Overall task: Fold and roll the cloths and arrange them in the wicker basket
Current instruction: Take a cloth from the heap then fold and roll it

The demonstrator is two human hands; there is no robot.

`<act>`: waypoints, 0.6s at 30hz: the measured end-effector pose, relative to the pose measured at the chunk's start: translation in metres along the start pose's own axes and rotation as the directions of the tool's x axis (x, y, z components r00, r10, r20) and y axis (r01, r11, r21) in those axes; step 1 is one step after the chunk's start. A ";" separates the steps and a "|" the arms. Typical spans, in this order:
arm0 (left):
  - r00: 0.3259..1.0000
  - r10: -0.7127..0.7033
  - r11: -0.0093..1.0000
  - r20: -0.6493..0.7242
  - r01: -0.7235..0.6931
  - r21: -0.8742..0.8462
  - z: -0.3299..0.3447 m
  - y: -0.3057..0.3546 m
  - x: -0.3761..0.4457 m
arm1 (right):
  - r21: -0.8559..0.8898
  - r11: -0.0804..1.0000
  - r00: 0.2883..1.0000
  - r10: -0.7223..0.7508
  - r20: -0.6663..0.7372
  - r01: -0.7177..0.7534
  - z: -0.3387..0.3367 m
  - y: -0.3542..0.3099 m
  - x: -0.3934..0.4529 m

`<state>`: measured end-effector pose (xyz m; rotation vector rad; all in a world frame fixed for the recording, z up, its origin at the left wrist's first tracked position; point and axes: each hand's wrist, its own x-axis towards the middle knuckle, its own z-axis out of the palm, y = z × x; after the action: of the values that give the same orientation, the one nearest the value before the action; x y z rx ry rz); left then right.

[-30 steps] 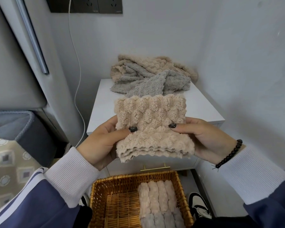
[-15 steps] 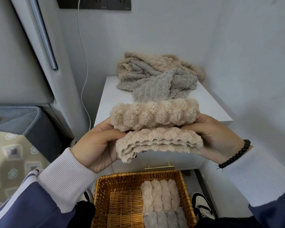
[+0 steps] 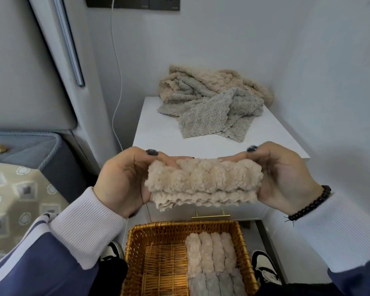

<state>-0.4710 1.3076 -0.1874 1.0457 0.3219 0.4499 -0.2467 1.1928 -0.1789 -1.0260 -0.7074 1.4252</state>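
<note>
Head view: left hand (image 3: 121,180) and right hand (image 3: 286,178), fingers curled, grip beige cloth (image 3: 203,183) by its ends, keeping the roll tight, above wicker basket (image 3: 137,248) at 6 o'clock; pile (image 3: 212,101) on counter (image 3: 158,129), 12 o'clock.

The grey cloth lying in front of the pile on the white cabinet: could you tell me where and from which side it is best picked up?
Probably by the near hem of the grey cloth, coming from the front. That flap lies flat and free on the white cabinet, while its far part is tangled under the beige cloths.
</note>
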 end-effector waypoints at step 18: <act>0.977 -0.168 0.556 -0.133 0.206 0.805 -0.013 -0.035 0.015 | -0.935 0.355 0.999 0.034 0.005 -0.007 -0.007 0.027 -0.001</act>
<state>-0.4567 1.3103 -0.2253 1.9023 0.7184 0.0949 -0.2526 1.1877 -0.2052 -1.9092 -1.6533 0.9483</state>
